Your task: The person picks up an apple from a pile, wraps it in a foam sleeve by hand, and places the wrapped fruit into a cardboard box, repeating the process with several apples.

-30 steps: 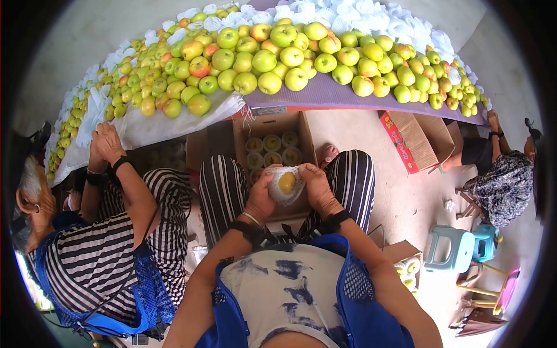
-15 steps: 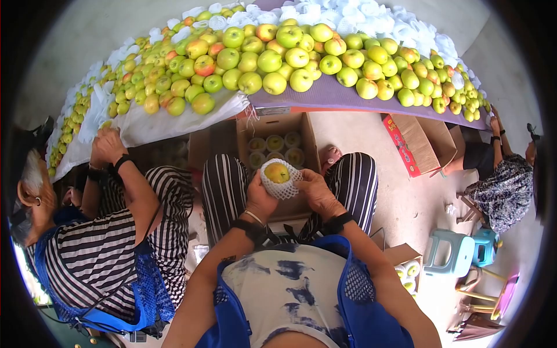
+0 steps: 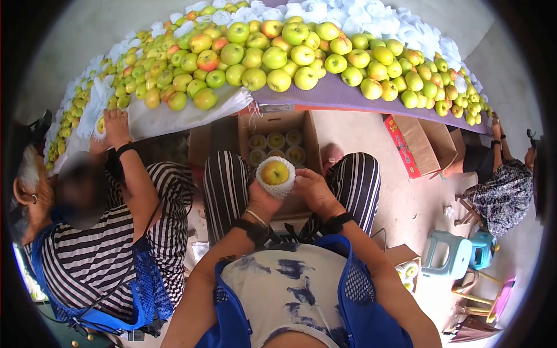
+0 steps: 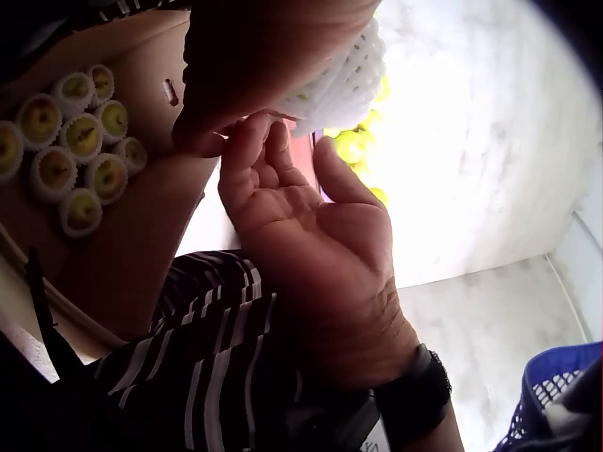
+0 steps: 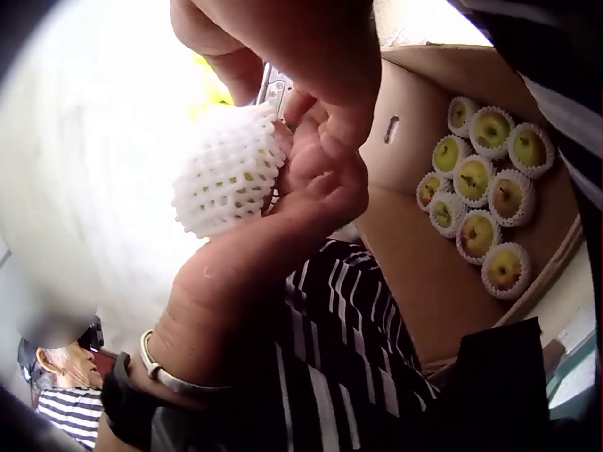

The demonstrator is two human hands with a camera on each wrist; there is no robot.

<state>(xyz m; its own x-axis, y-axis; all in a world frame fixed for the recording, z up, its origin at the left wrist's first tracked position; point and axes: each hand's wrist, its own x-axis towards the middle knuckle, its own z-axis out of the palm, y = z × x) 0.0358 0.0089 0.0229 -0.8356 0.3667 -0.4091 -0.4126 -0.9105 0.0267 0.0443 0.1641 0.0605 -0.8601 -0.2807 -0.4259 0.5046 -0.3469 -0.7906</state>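
My left hand [image 3: 264, 200] holds a yellow-green apple [image 3: 274, 173] in a white foam net sleeve [image 5: 231, 174]. The sleeve sits round the lower part and sides, leaving the apple's top bare. Beside it, my right hand [image 3: 313, 188] has its fingertips close to the sleeve's right side. In the left wrist view, the right hand's fingers [image 4: 243, 160] are loosely bent, with the thumb standing apart from them. Below both hands is a cardboard box [image 3: 307, 130] with several net-wrapped apples [image 5: 473, 179] inside, partly hidden by the hands in the head view.
A long heap of loose apples [image 3: 253, 79] lies across the table [image 3: 348, 98], backed by white foam nets [image 3: 377, 20]. At left sits a person in stripes [image 3: 87, 255], hands at the table edge. An open carton [image 3: 415, 145] and a blue-green stool [image 3: 447, 255] stand at right.
The apple has turned in my left hand so its top faces up, and the sleeve now fits closely round it. My right fingers have come off the sleeve's edge. The neighbour's hand has risen.
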